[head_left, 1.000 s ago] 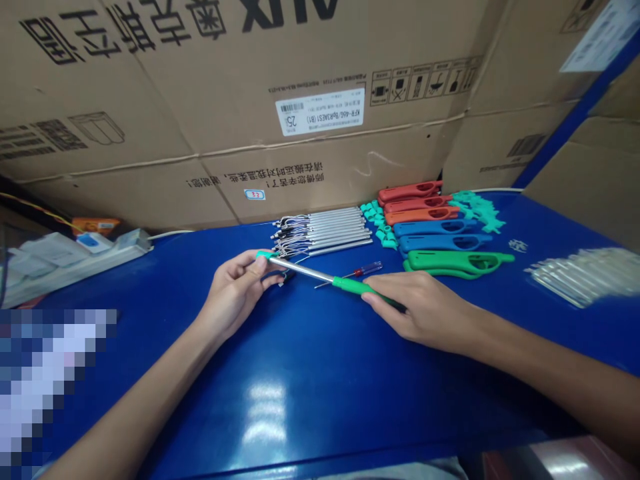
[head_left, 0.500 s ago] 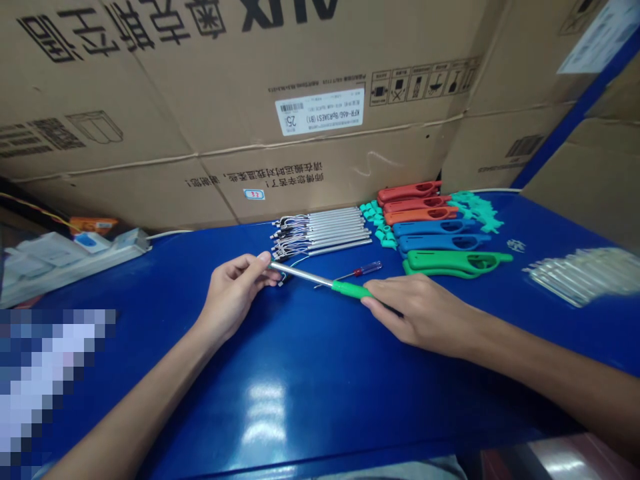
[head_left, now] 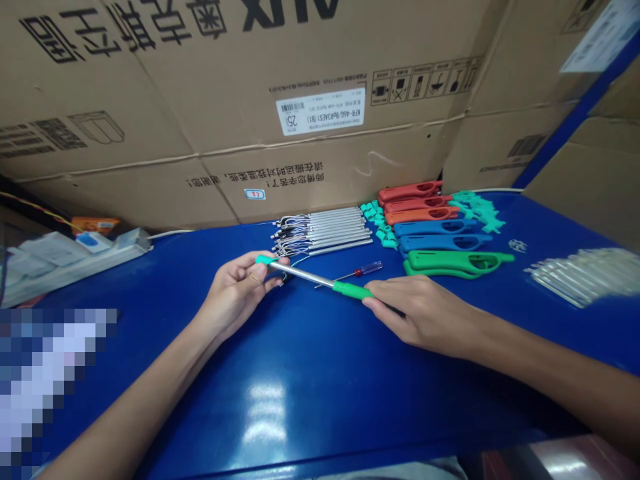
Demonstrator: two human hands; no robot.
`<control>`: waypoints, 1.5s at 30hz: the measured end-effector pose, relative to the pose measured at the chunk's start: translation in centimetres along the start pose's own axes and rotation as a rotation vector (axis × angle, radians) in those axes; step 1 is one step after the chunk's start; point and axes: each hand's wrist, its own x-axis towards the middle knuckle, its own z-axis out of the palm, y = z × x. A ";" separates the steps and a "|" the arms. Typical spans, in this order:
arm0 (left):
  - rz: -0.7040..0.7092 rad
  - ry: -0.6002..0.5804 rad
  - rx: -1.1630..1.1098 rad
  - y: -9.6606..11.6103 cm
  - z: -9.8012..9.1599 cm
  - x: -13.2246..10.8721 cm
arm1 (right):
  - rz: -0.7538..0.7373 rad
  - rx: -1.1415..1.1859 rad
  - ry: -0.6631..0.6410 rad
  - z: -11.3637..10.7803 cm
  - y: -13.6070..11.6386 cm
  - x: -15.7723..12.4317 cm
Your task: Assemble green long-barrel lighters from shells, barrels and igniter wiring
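Observation:
My right hand (head_left: 417, 308) is wrapped round the green handle (head_left: 350, 291) of a long-nosed gas lighter. Its silver tube (head_left: 305, 275) slants up and left from the handle. A small teal cap (head_left: 265, 260) shows at the tube's far end, where my left hand (head_left: 237, 293) pinches it between thumb and fingers. Whether the cap is fully seated cannot be seen. Just behind lies a row of silver tubes (head_left: 337, 231) with thin wires at their left ends. A small screwdriver (head_left: 369, 268) rests beyond the held tube.
Red, orange, blue and green lighter shells (head_left: 440, 227) lie at the back right, beside loose teal caps (head_left: 385, 235) and more teal pieces (head_left: 480, 210). Clear-looking rods (head_left: 583, 277) lie far right. A power strip (head_left: 100, 260) stands left. Cardboard (head_left: 230, 80) walls the back.
My left thumb has shifted down off the tube's end, and the teal cap there now shows. My right hand and the green handle have hardly moved.

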 end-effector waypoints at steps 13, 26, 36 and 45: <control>-0.067 0.122 -0.090 0.5 1.3 -0.4 | -0.032 -0.091 0.028 0.2 0.0 -0.1; -0.006 0.025 -0.045 0.7 1.1 -0.7 | 0.036 0.073 -0.014 -0.1 -0.6 -0.2; 0.055 -0.006 -0.034 0.7 1.1 -0.8 | 0.116 0.144 -0.015 -0.2 -1.1 0.0; 0.031 -0.026 -0.006 0.4 2.4 -1.5 | 0.080 -0.272 -0.096 0.1 -1.5 -0.1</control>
